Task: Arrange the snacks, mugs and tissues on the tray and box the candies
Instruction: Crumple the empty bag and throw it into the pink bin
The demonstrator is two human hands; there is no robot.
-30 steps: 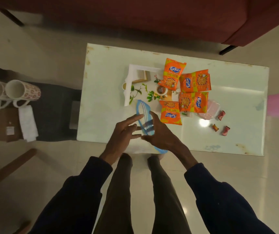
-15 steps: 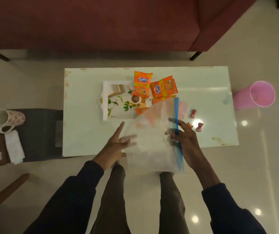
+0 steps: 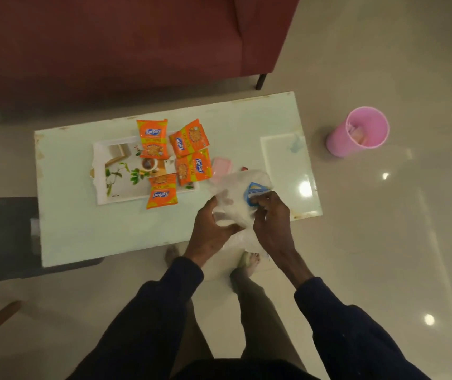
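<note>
Person is wearing dark navy long sleeves, cuffs ending at the wrists; left hand and right hand are showing bare, no rings or watch. Brownish trousers, feet bare

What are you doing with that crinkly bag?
A person stands at the table, scrunching a clear plastic bag with the left hand and right hand. Four orange snack packets lie on and around the tray. A pink bin stands on the floor.
</note>
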